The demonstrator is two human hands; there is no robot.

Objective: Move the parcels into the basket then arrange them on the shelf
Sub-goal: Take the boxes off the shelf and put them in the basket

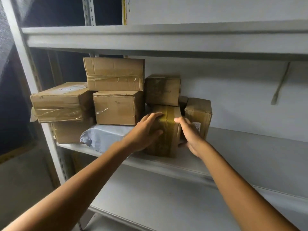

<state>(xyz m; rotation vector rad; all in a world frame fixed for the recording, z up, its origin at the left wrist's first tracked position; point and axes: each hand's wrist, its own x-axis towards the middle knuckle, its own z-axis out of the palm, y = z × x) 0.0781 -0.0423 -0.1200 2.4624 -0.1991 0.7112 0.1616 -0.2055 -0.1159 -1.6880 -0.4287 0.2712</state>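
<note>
A taped brown cardboard parcel [168, 135] stands on the grey metal shelf [246, 147], near its front edge. My left hand [145, 130] grips its left side, fingers over the top edge and thumb on the front. My right hand [190, 135] holds its right side, fingers curled round the corner. Another small box [162, 90] sits on top of it at the back. A labelled box [199, 115] stands just right of my right hand. Several more cardboard boxes [116, 107] are stacked to the left. No basket is in view.
A grey plastic mailer bag [103, 135] lies under the left stack. The shelf's upright post [25, 64] runs down the left. An upper shelf board [166, 40] hangs close above the stack. Bare shelf surface stretches to the right, and a lower shelf [166, 205] lies beneath.
</note>
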